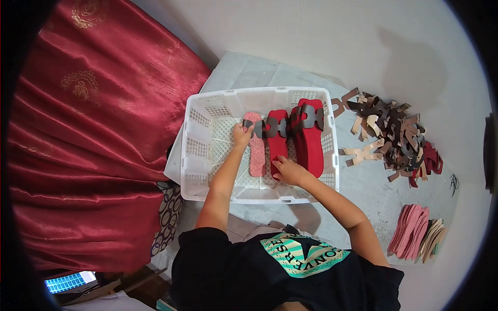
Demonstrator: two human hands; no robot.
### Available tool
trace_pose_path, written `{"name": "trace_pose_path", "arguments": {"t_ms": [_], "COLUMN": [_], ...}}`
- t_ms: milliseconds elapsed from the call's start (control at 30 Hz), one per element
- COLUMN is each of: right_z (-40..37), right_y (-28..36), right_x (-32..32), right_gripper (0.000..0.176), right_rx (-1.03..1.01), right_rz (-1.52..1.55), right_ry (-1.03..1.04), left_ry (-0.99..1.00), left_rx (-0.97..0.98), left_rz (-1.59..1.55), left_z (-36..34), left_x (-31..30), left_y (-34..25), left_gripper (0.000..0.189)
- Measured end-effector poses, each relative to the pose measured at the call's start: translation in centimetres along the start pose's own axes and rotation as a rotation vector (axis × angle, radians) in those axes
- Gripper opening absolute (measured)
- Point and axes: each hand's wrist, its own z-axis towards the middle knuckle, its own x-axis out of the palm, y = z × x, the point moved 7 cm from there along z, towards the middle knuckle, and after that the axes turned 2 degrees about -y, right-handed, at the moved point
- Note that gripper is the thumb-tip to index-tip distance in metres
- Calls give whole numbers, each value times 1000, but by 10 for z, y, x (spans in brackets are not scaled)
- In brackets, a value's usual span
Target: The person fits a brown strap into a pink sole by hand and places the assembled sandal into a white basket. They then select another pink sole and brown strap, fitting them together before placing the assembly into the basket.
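Observation:
A white plastic basket [259, 198] holds several sandals. My left hand [241, 136] has its fingers closed on the dark strap at the left edge of a pink speckled sole [257, 155]. Beside it lies a red sandal [278, 145] with a dark cut-out strap; my right hand [289, 170] pinches its near end. Along the basket's right side, more red sandals [310, 150] with dark straps are stacked, partly covering one another. My fingertips are partly hidden by my hands.
On the grey table [358, 186], a heap of brown, black and tan strap pieces [394, 129] lies right of the basket. Nearer are pink soles [410, 230] and a beige stack [431, 241]. A red curtain [93, 145] hangs left; a lit screen [70, 282] shows lower left.

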Motion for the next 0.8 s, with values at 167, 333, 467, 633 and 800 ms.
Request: {"name": "trace_pose_path", "arguments": {"t_ms": [167,333,467,633,800], "right_z": [22,55,61,65,70], "right_y": [31,34,28,28,25], "right_x": [16,58,65,79,86], "right_gripper": [48,44,44,43,40], "right_rx": [-156,-248,-191,-222,-203], "right_rz": [-151,-664,-687,-757,-726], "right_ry": [46,-4,143,71,135], "left_ry": [-37,-38,-70,-57,11], "left_rx": [23,-110,-93,-89,-45], "left_rz": [-11,-18,142,157,318], "left_z": [2,6,3,5,9], "left_x": [0,4,-1,1,-1], "left_y": [5,22,9,11,4], "left_gripper": [41,42,41,40,45]}}
